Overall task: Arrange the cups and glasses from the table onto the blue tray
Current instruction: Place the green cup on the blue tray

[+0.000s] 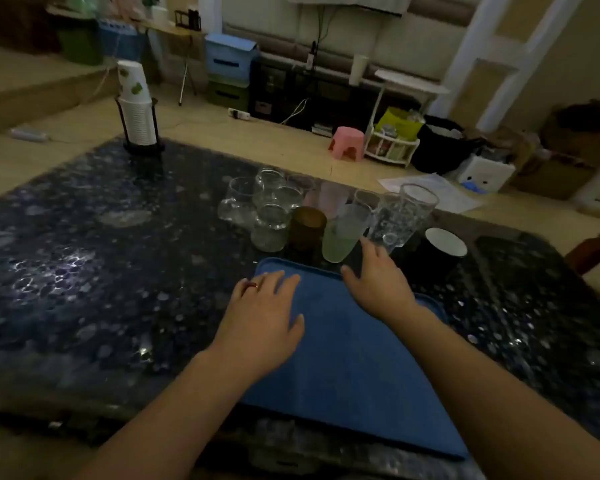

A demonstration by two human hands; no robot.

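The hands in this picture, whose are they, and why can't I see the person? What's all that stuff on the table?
The camera sits on the person's head and looks down, so you see only their arms, as if through their eyes. The left hand, with a ring, rests flat on the blue tray. The right hand reaches over the tray's far edge toward the glasses, fingers spread, holding nothing. The tray has nothing on it yet. Behind it, on the dark speckled table, stand some clear glasses, a brown cup, a pale green cup, a tall clear glass and a dark cup that is white inside. A stack of paper cups stands far off.
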